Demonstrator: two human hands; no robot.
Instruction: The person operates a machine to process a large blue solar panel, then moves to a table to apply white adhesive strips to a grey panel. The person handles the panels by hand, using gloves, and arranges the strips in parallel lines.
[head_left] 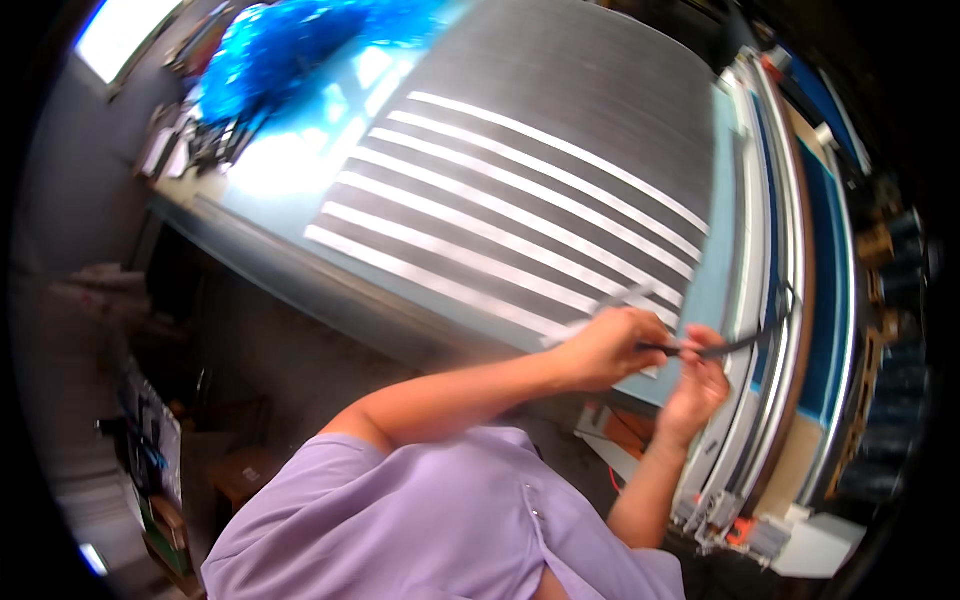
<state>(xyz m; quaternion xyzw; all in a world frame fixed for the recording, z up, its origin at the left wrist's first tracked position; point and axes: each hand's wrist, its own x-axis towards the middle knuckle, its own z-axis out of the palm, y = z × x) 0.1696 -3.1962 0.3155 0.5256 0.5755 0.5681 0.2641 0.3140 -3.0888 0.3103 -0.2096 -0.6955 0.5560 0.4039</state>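
So both hands are bunched up together at the near right end of the big work table (300,200), right over the edge of a dark sheet (590,110) that's got a row of pale strips (500,215) laid across it in parallel. The left hand (605,345) is curled into a loose fist, fingers folded in, and it's gripping a thin dark rod-like tool (700,349) that pokes out to the right from between its fingers. The right hand (697,385) sits just beside it, slightly lower and closer to the table's edge, fingers bent up and pinching the same dark tool a bit further along, so the tool bridges the two hands and its free end runs on toward the stack of long white rails (775,300) along the table's right side. There's also a pale strip end (620,300) sticking out up and to the left from under the left hand, touching it or very close; it's a bit blurry so I can't tell if the hand really holds it or just rests on it. The person's in a lilac short-sleeved top (430,520). Far corner of the table has a heap of shiny blue stuff (290,50), well apart from the hands.
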